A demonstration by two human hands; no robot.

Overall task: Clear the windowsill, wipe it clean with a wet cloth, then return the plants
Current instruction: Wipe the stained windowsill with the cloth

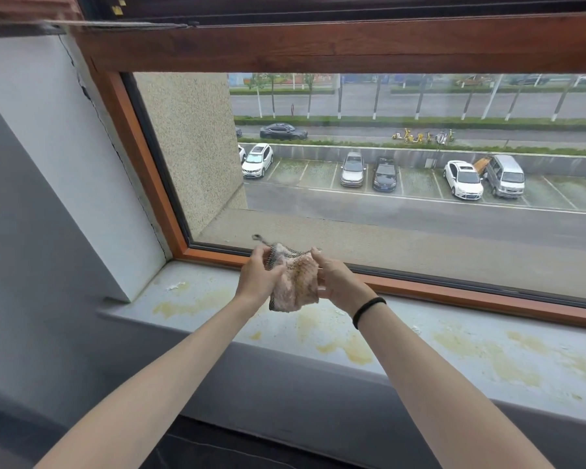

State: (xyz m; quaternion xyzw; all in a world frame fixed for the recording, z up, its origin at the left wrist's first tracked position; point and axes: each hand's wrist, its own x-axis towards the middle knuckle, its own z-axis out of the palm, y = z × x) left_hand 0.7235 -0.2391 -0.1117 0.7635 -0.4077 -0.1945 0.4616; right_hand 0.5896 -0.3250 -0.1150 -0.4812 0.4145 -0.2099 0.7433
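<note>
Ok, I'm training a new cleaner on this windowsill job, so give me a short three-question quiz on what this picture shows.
1. True or false: plants stand on the windowsill.
2. How many hands grip the cloth? A) none B) one C) two
3. Which marks on the sill show that wiping is not yet done?

Key
1. False: no plants are in view on it.
2. C: the left hand and the right hand both hold it above the sill.
3. Yellowish stains and white flecks.
</note>
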